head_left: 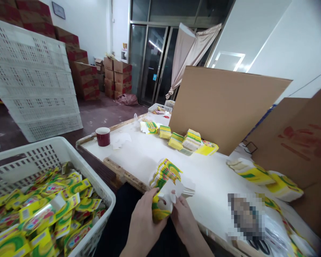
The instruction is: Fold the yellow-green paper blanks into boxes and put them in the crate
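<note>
I hold my bare forearms slanted inward over my dark-clothed lap, my left hand curled in a closed grip, my right hand just beside it, its fingers bent and gathered toward the left, the two nearly level before me

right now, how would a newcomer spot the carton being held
Find the near edge of the white table. Beside it, the left hand and right hand hold a yellow carton with a white flap. Unlike the stack beyond, it is in both hands.
</note>
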`<state>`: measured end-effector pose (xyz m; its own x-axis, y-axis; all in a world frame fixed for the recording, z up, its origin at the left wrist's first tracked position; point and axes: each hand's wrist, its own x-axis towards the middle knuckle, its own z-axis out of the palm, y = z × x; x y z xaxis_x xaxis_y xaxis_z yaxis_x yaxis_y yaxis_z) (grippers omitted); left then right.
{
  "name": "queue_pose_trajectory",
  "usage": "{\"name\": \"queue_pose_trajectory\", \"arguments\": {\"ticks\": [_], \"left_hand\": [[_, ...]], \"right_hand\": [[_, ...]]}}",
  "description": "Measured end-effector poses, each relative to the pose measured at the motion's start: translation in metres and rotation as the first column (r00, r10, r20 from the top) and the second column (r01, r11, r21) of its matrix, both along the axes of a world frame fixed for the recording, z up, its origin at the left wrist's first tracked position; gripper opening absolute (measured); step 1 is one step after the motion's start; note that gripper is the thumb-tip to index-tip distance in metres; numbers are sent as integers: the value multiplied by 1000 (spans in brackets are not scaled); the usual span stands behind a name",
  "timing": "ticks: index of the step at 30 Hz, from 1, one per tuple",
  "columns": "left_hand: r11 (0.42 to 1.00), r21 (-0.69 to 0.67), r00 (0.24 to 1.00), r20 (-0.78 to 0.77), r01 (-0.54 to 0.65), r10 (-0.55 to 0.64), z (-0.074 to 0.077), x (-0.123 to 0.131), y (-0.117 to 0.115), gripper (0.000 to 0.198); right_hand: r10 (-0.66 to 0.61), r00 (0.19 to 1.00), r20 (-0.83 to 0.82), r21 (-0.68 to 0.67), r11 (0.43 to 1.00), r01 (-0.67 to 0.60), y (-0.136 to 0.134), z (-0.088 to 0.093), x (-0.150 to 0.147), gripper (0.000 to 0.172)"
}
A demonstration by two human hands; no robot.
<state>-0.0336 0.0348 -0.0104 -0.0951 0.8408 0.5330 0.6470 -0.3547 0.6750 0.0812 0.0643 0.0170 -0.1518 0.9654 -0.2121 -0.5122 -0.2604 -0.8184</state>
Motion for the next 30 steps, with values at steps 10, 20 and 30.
{"name": "queue_pose_trajectory", "arguments": {"ticks": [10, 20, 30], "left_hand": [[971, -222, 969, 244, 83, -27, 5, -3, -2, 47], [899, -192, 776, 593, 393, -213, 15, 0, -4, 30], [936, -219, 732, 679, 277, -58, 13, -1, -4, 21]], "right_hand": [[62, 970, 236, 266, 956, -126, -8, -5, -3, 35], [-20, 983, 180, 211, 977, -18, -5, -30, 1, 39], [-34, 959, 282, 299, 953, -54, -18, -26, -12, 40]]}}
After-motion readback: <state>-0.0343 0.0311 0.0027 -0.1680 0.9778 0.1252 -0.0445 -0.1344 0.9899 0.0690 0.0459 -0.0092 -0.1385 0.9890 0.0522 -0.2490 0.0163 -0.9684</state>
